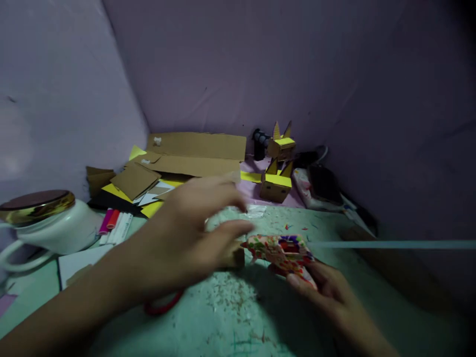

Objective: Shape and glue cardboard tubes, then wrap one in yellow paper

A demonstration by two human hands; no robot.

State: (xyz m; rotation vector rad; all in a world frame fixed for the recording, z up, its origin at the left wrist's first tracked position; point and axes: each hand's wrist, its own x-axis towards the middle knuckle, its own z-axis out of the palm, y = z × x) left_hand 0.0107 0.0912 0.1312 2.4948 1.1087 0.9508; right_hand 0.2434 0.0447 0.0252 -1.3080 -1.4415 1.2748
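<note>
My right hand is wrapped round the handle of a flower-patterned glue gun, whose nozzle points left. A pale stick runs from the gun's back end toward the right edge. Blurred by motion, my left hand hovers left of the nozzle, its thumb and fingers apart and nothing visible between them. Partly hidden behind the left hand is a small brown cardboard piece. A red ring-shaped handle shows below the left forearm.
Two cardboard boxes with pointed ears stand at the back. Cardboard sheets and coloured paper lie back left. Markers and a white teapot-like vessel are at left. A dark phone rests at back right.
</note>
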